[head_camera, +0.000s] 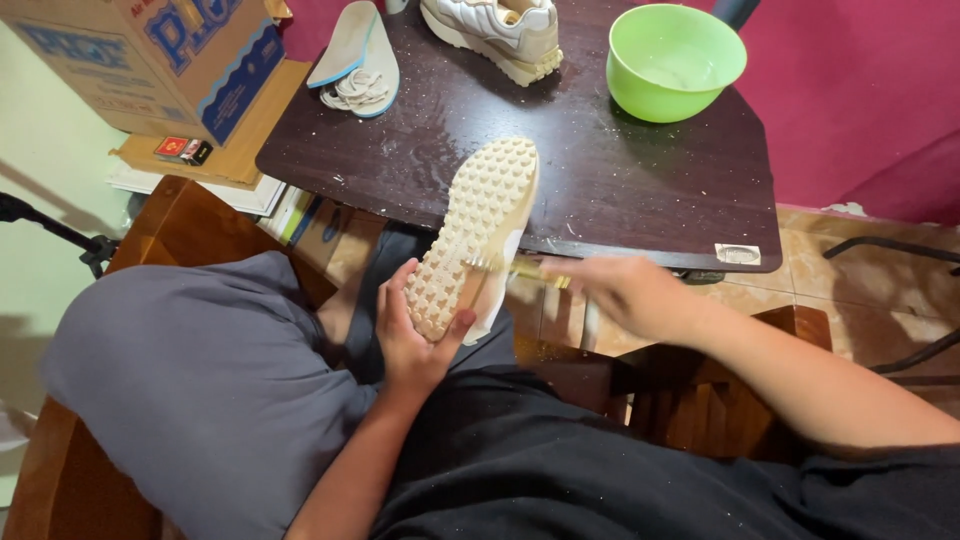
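One shoe (478, 235) is held sole-up at the near edge of the dark bench (640, 190), its toe over the benchtop and its heel hanging off the edge above the person's lap. The left hand (412, 335) is closed around the heel end, thumb on one side of the studded pale sole and fingers on the other. The right hand (625, 292), just off the bench's near edge and to the right of the shoe, is closed on one small brush (505, 266) with a yellowish handle; the brush head rests against the sole near the heel, and the hand is blurred. A second shoe (500, 30) of the same pale colour stands upright at the far edge of the bench. To its left, at the bench's far left corner, lies one insole (352, 40) with a bundle of pale laces (355, 92) on it. One green bowl (672, 60) stands at the far right of the bench, with a little cloudy liquid in it. The benchtop around the shoe is wet and flecked with white specks. Left of the bench, one cardboard box (150, 55) sits on a wooden board, with one small red box (182, 150) beside it.
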